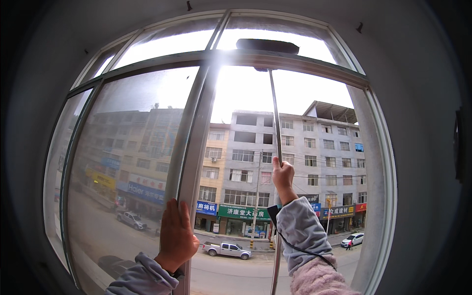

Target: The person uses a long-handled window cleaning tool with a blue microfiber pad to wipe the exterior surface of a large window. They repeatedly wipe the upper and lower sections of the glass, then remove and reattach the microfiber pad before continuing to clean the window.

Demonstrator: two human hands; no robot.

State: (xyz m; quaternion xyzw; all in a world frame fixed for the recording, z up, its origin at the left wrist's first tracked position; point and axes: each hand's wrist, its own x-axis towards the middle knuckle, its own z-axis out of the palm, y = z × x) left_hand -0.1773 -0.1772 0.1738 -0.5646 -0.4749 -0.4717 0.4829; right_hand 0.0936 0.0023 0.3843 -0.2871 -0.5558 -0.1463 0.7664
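Note:
My right hand [284, 180] grips a long metal pole [274, 107] that stands nearly upright in the open right-hand bay of the window. At its top, a dark, wide pad-like head [267, 46] shows through the upper pane, partly hidden behind the frame's crossbar [302, 62]. The pole's lower part passes behind my right forearm and reappears below it. My left hand [177, 232] rests with straight fingers on the upright edge of the sliding sash [191, 162], its thumb pointing right. The sash's pane [125, 147] looks hazy.
Outside lies a street [225, 273] with a silver pickup truck [228, 250], a white car [352, 239] and a utility pole [257, 199]. Multi-storey buildings [295, 147] with shop signs stand across it. A dark cord [302, 247] hangs along my right sleeve. White wall [416, 147] borders the window.

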